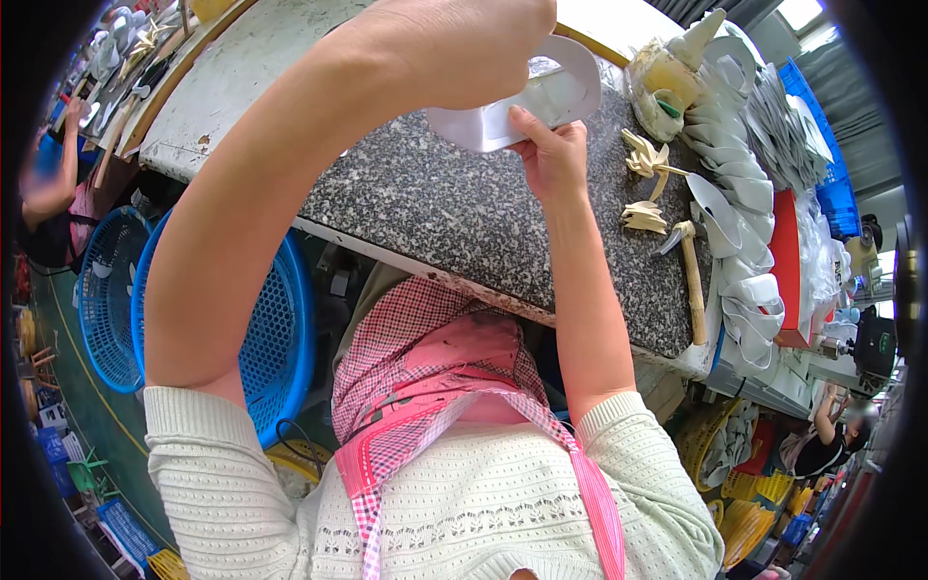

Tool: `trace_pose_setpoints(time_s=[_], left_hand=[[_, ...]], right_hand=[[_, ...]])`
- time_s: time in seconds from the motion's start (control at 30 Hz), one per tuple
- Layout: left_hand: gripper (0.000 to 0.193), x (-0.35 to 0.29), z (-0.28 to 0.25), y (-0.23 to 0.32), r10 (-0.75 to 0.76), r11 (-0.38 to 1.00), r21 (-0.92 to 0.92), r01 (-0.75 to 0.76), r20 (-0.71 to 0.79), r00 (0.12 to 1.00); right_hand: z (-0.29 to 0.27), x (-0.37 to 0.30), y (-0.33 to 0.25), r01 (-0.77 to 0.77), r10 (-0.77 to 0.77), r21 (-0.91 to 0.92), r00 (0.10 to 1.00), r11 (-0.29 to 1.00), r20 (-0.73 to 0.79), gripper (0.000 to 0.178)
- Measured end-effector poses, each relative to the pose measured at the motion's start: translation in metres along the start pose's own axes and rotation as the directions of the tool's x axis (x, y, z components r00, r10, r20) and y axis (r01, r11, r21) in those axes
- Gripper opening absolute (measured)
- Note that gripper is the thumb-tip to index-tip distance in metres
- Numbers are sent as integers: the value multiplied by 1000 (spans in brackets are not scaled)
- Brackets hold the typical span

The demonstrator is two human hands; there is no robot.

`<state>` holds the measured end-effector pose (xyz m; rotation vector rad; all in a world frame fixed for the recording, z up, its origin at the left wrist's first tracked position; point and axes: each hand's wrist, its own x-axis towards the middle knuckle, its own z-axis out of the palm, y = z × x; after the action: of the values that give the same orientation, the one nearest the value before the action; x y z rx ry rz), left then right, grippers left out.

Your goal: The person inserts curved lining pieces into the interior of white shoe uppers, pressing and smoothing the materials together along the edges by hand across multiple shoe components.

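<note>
My right hand [559, 159] grips a white shoe insole [556, 92], with the thumb pressed on its near edge. The insole is curved and smooth, tilted above the speckled stone slab [425, 198]. Bent across the top of the view, my left arm ends in my left hand [483, 48], closed and over the left part of the insole. Its fingertips are hidden, so what it holds cannot be made out. Right of my right hand lie pale, fanned strips [645, 159] and a hammer [693, 280] with a wooden handle.
A glue-crusted pot [667, 87] stands at the far right. Beside it runs a row of nested white insoles [739, 184], with a red box [791, 271] and a blue crate [836, 188] beyond. Blue baskets [300, 329] stand at the left. Other people work at both sides.
</note>
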<state>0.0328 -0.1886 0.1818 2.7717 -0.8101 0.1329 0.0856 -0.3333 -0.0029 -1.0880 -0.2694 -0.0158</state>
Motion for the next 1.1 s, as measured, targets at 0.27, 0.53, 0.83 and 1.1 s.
trace_pose_setpoints(time_s=[0.27, 0.53, 0.83, 1.1], left_hand=[[31, -6, 61, 25, 208, 969, 216, -120, -453, 867], [28, -56, 168, -33, 316, 891, 452, -30, -572, 757], [12, -56, 184, -63, 511, 790, 548, -276, -338, 790], [16, -61, 191, -61, 440, 855, 432, -288, -306, 844]], right_hand=[[13, -4, 41, 104, -22, 235, 945, 966, -327, 22], [44, -53, 9, -199, 302, 429, 935, 881, -185, 30], [-11, -108, -22, 33, 224, -897, 964, 442, 146, 31], [-19, -82, 12, 614, -92, -767, 767, -186, 635, 25]])
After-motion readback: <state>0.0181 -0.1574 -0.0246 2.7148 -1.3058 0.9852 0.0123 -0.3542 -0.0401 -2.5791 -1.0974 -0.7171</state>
